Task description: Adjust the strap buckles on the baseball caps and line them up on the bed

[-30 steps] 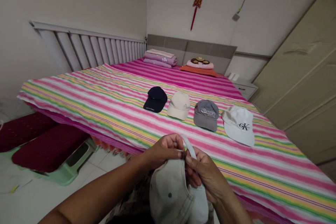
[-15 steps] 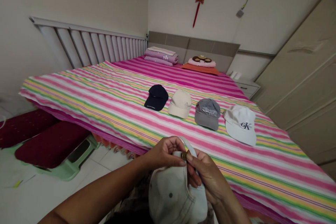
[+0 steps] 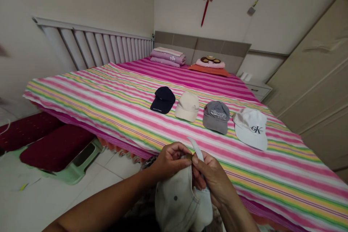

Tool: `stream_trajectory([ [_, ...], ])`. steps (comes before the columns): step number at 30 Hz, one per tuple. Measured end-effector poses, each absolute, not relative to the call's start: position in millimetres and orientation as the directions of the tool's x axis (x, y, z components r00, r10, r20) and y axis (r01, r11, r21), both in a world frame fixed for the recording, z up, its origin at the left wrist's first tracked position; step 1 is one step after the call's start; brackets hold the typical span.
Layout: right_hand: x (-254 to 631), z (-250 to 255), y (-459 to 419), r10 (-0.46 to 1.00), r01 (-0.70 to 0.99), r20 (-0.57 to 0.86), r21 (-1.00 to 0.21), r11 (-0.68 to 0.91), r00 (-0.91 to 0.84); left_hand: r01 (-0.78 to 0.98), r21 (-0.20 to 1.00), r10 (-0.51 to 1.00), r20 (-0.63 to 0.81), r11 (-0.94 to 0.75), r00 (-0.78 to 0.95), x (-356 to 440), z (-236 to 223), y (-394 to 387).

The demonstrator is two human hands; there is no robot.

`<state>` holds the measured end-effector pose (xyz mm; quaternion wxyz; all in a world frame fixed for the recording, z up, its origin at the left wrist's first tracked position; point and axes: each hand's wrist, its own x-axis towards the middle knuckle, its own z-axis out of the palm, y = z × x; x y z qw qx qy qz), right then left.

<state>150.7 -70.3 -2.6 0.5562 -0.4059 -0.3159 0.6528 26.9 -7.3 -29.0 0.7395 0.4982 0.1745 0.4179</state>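
Observation:
A pale cap [image 3: 175, 203] hangs below my two hands, its back opening turned up towards me. My left hand [image 3: 174, 161] pinches a small brass-coloured buckle [image 3: 188, 156] at the end of the cap's strap. Close against it, my right hand [image 3: 208, 174] is closed on the cap's strap [image 3: 196, 147], with the thumb by the buckle. The strap's free end sticks up above the fingers. On the bed beyond, a navy cap [image 3: 163, 99], a beige cap [image 3: 187, 107], a grey cap [image 3: 216, 117] and a white cap [image 3: 251, 127] lie in a row.
The bed [image 3: 122, 116] has a striped sheet. Folded purple bedding [image 3: 167, 58] and a pink pillow [image 3: 209, 64] lie near the headboard [image 3: 185, 45]. At left stand stools with dark red tops [image 3: 58, 148]. A radiator [image 3: 100, 45] lines the left wall; a wardrobe [image 3: 312, 69] stands right.
The strap was looped over by the buckle; now its end stands free and points up. Both hands stay close together at the buckle. The view has shifted slightly.

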Motion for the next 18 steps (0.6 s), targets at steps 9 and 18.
stream_trajectory([
  [9, 174, 12, -67, 0.986, -0.453, -0.140, -0.888, -0.083, 0.092, -0.578, 0.656, 0.775, -0.017, 0.485, 0.631, 23, -42, 7],
  [18, 162, 14, -71, 0.986, -0.430, -0.168, -0.890, -0.151, 0.002, -0.608, 0.598, 0.754, 0.008, 0.522, 0.656, 23, -48, 9],
])
